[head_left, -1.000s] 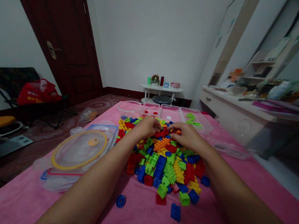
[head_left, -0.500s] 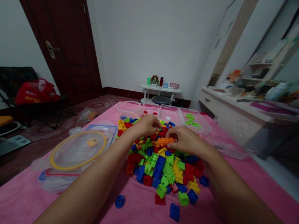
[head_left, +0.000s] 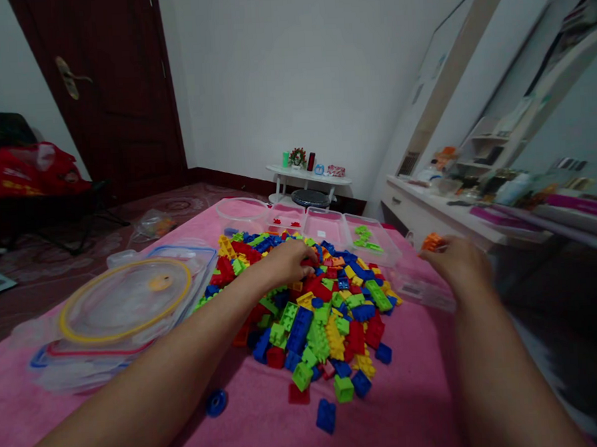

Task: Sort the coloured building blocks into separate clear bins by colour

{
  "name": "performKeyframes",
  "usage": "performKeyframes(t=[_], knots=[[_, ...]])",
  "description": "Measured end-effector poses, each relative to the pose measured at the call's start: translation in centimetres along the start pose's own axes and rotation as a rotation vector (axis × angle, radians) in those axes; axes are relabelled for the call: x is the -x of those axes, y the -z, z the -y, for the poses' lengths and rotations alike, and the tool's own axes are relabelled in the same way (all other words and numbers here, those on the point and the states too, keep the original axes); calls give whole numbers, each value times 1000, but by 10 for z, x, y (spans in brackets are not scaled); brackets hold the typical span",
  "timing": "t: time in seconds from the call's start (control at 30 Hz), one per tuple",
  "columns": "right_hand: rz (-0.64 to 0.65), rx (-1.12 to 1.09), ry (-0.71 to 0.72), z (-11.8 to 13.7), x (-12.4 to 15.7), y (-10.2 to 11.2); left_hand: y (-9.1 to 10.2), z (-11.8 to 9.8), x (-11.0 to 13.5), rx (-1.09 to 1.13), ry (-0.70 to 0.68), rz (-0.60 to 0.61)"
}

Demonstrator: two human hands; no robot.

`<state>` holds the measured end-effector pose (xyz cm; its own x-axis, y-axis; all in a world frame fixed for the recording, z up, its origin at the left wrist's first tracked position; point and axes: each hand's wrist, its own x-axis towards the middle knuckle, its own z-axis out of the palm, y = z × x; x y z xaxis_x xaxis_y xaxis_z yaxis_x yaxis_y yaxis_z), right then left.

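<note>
A heap of red, blue, green, yellow and orange building blocks [head_left: 334, 335] lies on the pink cloth. My left hand [head_left: 293, 260] is over the far middle of the heap, its fingers curled down among the blocks; what they hold, if anything, is hidden. Out to the right, beyond the heap, my right hand [head_left: 458, 262] is raised and closed on an orange building block [head_left: 433, 242]. Below it on the cloth is a clear plastic box [head_left: 422, 292]. A blue wheel-like piece [head_left: 216, 402] lies apart, near my left forearm.
Clear containers line the far edge: one [head_left: 289, 214] with red pieces, one [head_left: 323, 217] with a small white piece, another [head_left: 372, 236] with green pieces. Stacked lids [head_left: 127, 299] lie at left. A cluttered white dresser [head_left: 417, 200] stands at right.
My right hand has carried the orange block from the heap out to the right. My left hand stays over the heap. The view has shifted slightly to the right.
</note>
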<state>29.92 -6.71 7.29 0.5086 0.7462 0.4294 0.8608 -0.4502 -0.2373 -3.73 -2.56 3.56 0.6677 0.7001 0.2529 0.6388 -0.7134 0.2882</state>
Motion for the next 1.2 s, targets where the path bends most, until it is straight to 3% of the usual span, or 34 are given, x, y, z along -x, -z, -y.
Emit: performKeyframes(t=[0.07, 0.13, 0.23, 0.37, 0.47, 0.57, 0.67, 0.87, 1.03, 1.13, 1.2], knots=[[67, 31, -112, -6, -2, -4, -1, 0, 0, 8, -10, 3], [52, -11, -87, 0, -1, -7, -3, 0, 0, 10, -22, -19], [22, -188, 136, 27, 8, -14, -6, 0, 0, 6, -60, -53], [190, -396, 451, 73, 35, -38, -10, 2, -1, -13, -123, -28], [252, -397, 664, 95, 56, -61, -10, 3, -1, -12, -133, -12], [303, -301, 718, 102, 68, -72, -9, 2, -1, 7, -87, 2], [288, -257, 705, 101, 69, -67, -7, -1, -1, 1, -18, -5], [262, -303, 559, 94, 51, -33, -1, -4, 0, -64, 46, -3], [-7, -189, 231, 60, 27, -6, 1, -4, 0, -33, 60, 18], [-60, -67, 35, 33, 18, 3, 1, -6, 1, -16, 72, 23], [-72, -34, -21, 22, 14, 5, 2, -7, 1, 0, 77, 30]])
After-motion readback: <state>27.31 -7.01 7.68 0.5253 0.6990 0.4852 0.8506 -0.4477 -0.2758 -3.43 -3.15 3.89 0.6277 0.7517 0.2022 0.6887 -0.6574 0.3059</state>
